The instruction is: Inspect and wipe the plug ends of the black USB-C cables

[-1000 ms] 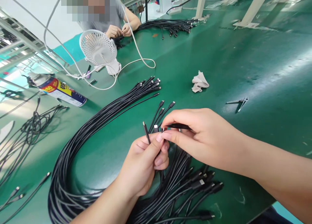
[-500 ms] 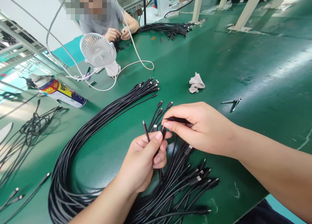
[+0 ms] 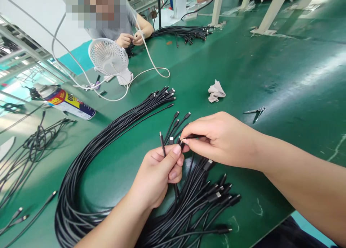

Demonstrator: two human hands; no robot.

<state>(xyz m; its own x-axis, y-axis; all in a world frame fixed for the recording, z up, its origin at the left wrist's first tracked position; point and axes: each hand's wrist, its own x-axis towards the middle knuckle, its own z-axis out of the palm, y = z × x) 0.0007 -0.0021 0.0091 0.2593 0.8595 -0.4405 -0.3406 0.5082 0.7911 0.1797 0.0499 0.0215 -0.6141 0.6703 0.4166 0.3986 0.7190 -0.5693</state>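
My left hand (image 3: 160,170) is closed around black USB cables, its thumb pressed near a plug (image 3: 182,144). A slim cable end (image 3: 162,141) sticks up between its thumb and fingers. My right hand (image 3: 225,140) pinches a thin, dark, pointed tool (image 3: 196,136) whose tip meets the held plug; its exact kind is hard to make out. Below and right of my hands lies a bundle of black cables (image 3: 194,204), plugs fanned out. That bundle curves left and back to more plug ends (image 3: 163,93) at mid-table.
A white fan (image 3: 109,57), a spray can (image 3: 67,102) and loose cables (image 3: 35,143) stand or lie left. A crumpled cloth (image 3: 216,91) and nail clippers (image 3: 256,113) lie right, on the green table (image 3: 283,68). Across it, a co-worker's hands (image 3: 131,40) handle other cables (image 3: 183,32).
The right hand's tool tip has shifted slightly down and left onto the plug. My left hand keeps its hold, and the view has moved a little.
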